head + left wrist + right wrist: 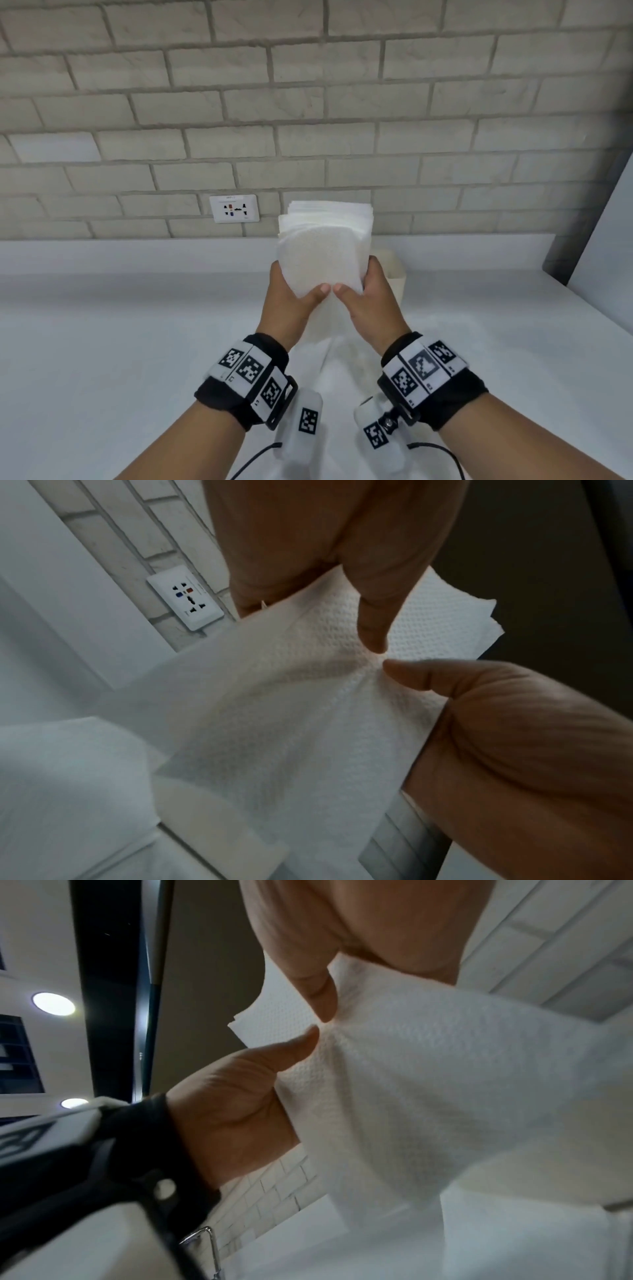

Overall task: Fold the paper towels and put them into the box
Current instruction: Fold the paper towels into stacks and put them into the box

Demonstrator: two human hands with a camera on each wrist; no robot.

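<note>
White bench (120,342), cream box (397,277) at its back, mostly hidden. Paper towels (322,253) held upright above bench, long axis vertical, loose edges up. Left hand (291,301) and right hand (370,301) grip stack's lower sides, thumbs meeting in front.

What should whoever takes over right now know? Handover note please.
Left hand: grips the towel stack from its left, thumb on the front.
Right hand: grips it from the right, thumb beside the other.
Stack is folded, held upright in the air above the counter; a loose sheet trails down from it.
Box: cream, right behind the hands, mostly hidden.
Done: folding, apparently.
Left: lower the stack into the box.
</note>
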